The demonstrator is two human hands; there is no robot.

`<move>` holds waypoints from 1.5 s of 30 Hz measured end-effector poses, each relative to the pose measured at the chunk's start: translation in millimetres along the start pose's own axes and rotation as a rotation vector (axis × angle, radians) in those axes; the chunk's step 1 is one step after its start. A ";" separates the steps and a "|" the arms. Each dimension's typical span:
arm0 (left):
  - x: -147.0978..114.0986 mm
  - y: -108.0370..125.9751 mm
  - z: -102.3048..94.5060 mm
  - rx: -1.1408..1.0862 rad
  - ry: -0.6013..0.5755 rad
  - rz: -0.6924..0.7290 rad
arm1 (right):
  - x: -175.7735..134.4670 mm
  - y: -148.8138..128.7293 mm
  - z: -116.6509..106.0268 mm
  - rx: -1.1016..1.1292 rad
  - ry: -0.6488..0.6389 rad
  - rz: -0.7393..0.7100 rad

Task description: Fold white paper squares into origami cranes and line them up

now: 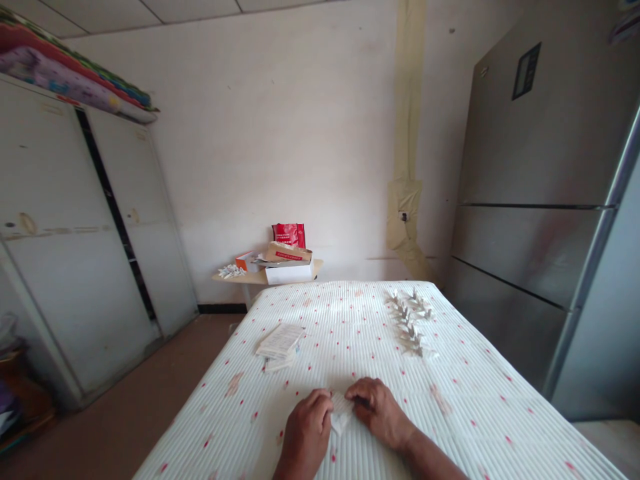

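Note:
Near the front of the bed-like surface, a small folded piece of printed paper (341, 412) lies between my two hands. My left hand (309, 423) pinches its left edge, fingers curled. On the opposite side, my right hand (376, 408) has its thumb and fingers closed on the paper's upper right edge. A stack of printed paper sheets (281, 341) rests ahead and to the left. Several small folded paper figures (411, 327), pale and pointed, stand in rows at the far right.
The padded white surface (345, 347) has ridges and red spots. Behind it stands a small side table (319, 265) with a white box (289, 272), a red packet (290, 235) and a pale pile (231, 271). A refrigerator (530, 233) is at right, metal cabinets (85, 267) at left.

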State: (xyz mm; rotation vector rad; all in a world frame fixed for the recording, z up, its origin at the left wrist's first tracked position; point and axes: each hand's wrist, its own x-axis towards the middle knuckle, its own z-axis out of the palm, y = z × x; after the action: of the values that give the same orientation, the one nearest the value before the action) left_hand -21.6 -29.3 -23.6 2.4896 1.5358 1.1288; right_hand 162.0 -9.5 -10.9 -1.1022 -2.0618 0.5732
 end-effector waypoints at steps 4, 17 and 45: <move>-0.7 -1.7 1.9 0.045 -0.009 -0.031 | -0.1 -0.5 -0.3 0.015 0.000 -0.012; 3.4 0.3 -3.8 0.087 -0.074 -0.097 | 0.4 14.2 7.8 0.166 0.017 0.072; 1.1 0.6 -8.9 0.065 -0.079 -0.033 | 3.3 0.5 1.9 -0.156 -0.090 -0.130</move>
State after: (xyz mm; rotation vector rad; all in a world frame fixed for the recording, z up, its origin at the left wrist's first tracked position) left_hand -26.0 -31.9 -16.2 2.5067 1.6120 0.9781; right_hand 159.6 -6.6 -11.2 -1.0369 -2.2691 0.4096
